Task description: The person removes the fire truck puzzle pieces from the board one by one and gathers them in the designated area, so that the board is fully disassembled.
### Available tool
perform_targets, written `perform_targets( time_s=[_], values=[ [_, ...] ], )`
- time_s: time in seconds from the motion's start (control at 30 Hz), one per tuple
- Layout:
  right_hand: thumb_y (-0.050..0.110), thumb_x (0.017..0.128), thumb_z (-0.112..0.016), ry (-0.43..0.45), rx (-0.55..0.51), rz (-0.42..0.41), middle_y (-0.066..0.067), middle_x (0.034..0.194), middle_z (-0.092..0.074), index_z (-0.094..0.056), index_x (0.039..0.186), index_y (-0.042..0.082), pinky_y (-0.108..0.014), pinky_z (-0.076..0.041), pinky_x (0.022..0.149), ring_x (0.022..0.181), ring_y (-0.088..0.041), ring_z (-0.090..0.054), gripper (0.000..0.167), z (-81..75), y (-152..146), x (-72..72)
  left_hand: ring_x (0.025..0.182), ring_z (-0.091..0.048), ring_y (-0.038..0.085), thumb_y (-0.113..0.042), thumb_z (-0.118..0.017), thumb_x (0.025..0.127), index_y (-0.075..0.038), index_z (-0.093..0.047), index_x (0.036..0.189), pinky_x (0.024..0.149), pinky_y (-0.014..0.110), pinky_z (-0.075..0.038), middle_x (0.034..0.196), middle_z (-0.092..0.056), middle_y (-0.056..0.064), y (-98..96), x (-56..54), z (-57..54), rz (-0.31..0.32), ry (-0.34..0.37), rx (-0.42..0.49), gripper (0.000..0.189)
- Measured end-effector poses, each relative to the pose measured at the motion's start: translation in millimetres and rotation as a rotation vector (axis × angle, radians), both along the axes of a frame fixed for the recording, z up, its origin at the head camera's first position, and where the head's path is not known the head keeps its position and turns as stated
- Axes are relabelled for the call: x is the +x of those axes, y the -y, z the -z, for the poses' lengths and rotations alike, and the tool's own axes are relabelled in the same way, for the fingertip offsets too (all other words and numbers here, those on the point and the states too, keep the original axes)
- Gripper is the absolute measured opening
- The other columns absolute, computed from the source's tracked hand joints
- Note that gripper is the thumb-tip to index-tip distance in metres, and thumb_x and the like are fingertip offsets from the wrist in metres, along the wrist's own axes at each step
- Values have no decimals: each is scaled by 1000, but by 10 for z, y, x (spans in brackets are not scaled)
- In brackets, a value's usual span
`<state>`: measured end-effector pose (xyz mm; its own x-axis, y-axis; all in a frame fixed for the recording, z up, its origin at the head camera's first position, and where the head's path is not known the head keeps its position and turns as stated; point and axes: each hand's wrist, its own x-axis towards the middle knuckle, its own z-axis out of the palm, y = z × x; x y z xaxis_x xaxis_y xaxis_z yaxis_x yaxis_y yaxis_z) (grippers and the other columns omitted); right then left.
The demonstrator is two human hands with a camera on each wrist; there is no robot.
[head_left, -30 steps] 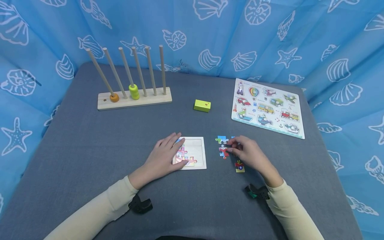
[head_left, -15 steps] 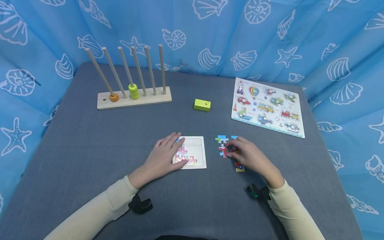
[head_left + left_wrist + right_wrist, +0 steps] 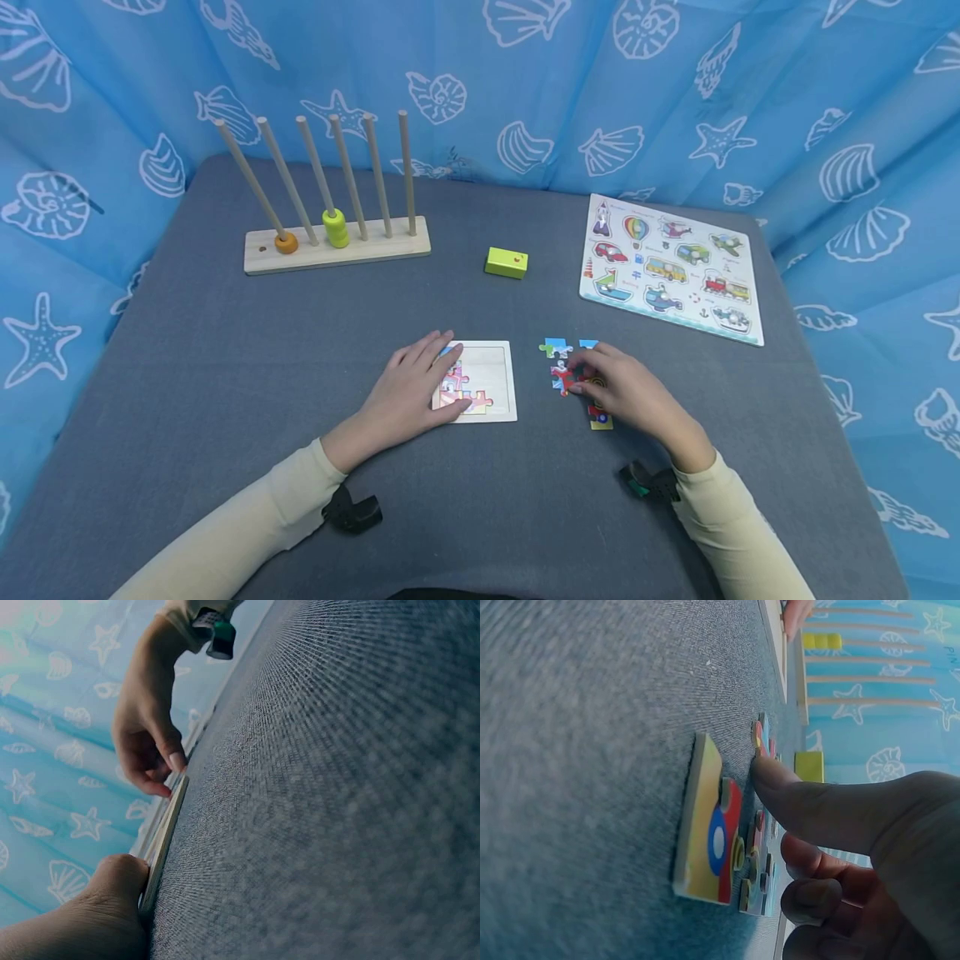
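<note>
My left hand (image 3: 408,383) rests with extended fingers over the left side of a small wooden puzzle tray (image 3: 491,367). Several pink and yellow pieces (image 3: 474,402) fill part of its lower left; the hand hides some of that side. To the right of the tray, my right hand (image 3: 637,396) pinches a red and blue jigsaw piece (image 3: 562,381) between thumb and index finger, low at the tabletop. Around it lie a blue-green piece (image 3: 555,347), a blue piece (image 3: 587,343) partly under the fingers, and a red and yellow piece with a wheel (image 3: 712,832).
A wooden peg stand (image 3: 337,250) with orange and green beads stands at the back left. Near the back middle lies a green block (image 3: 506,263). A vehicle peg board (image 3: 671,271) occupies the back right. Blue shell-patterned curtain (image 3: 480,92) hangs behind the grey table (image 3: 480,517).
The right hand's fingertips have closed in on the red piece, which has shifted very slightly right. The left hand and the tray have stayed in place.
</note>
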<state>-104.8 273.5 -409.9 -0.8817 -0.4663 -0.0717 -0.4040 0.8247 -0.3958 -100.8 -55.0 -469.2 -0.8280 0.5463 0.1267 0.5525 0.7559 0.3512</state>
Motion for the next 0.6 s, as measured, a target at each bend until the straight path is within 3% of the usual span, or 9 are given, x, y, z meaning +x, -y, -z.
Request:
perform_targets(
  time_s=[0.6],
  values=[
    [15, 87, -71, -9, -8, -2, 2, 86, -56, -67, 108, 12, -28, -43, 61, 70, -9, -48, 22, -22, 8, 8, 143, -26, 25, -62, -49, 89, -14, -39, 147, 107, 51, -30, 155, -31, 8, -2, 3, 1, 1, -15, 5, 76]
  ],
)
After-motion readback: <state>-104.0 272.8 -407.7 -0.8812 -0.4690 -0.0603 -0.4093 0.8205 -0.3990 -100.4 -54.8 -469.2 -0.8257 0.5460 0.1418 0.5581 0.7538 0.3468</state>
